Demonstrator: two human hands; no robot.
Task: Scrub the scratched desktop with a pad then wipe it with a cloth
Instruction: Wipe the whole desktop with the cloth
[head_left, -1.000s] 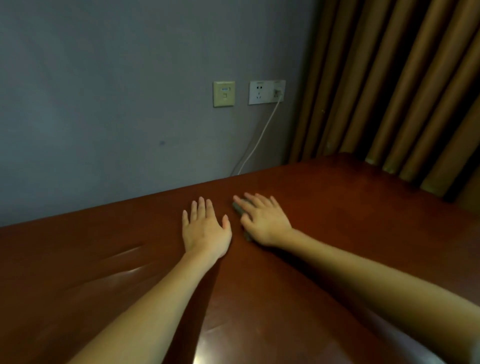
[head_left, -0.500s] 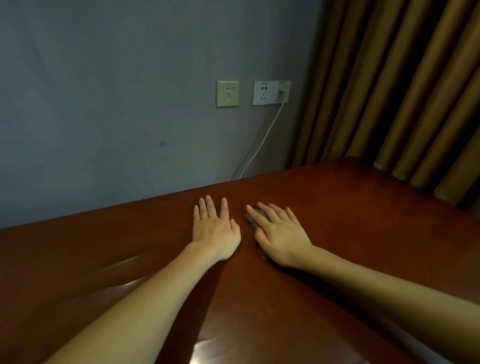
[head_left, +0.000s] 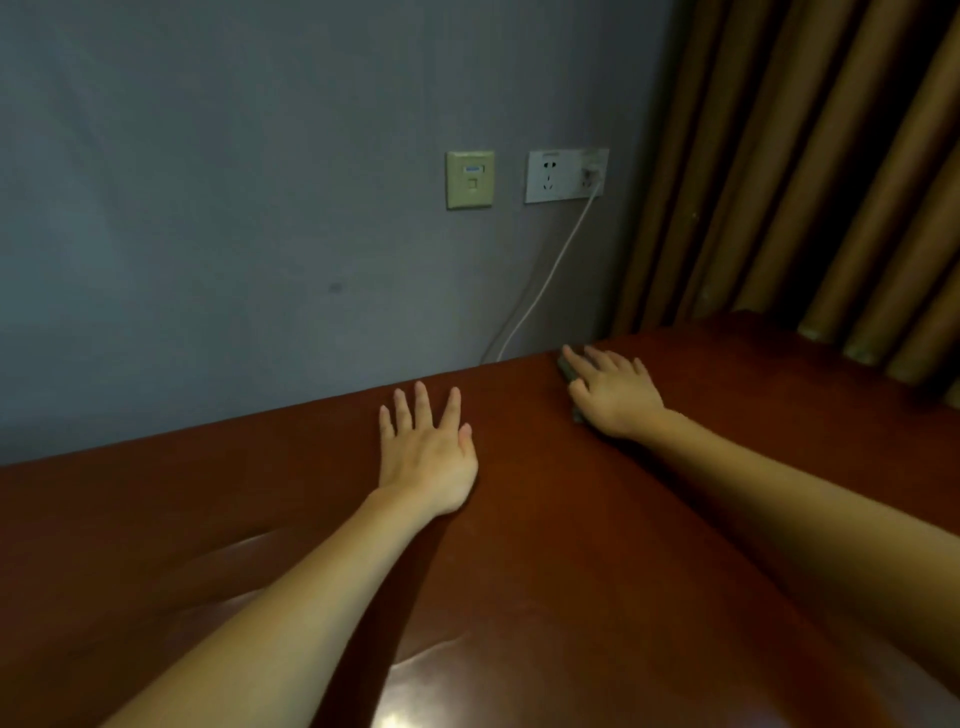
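Observation:
The dark red-brown wooden desktop (head_left: 597, 545) fills the lower part of the view. My right hand (head_left: 615, 392) lies flat with straight fingers on a dark grey scrubbing pad (head_left: 566, 370), close to the desk's far edge by the wall. Only a sliver of the pad shows at the fingertips and beside the thumb. My left hand (head_left: 428, 449) rests flat on the bare wood with its fingers spread, to the left of the pad and nearer to me. No cloth is in view.
A grey wall (head_left: 234, 234) runs behind the desk's far edge. On it sit a beige data socket (head_left: 470, 179) and a white power outlet (head_left: 566, 175) with a white cable (head_left: 540, 291) dropping behind the desk. Brown curtains (head_left: 810, 171) hang at the right.
My right hand has slid the pad away from me and to the right, up to the far edge. The gap between the two hands has widened. My left hand stays flat on the wood.

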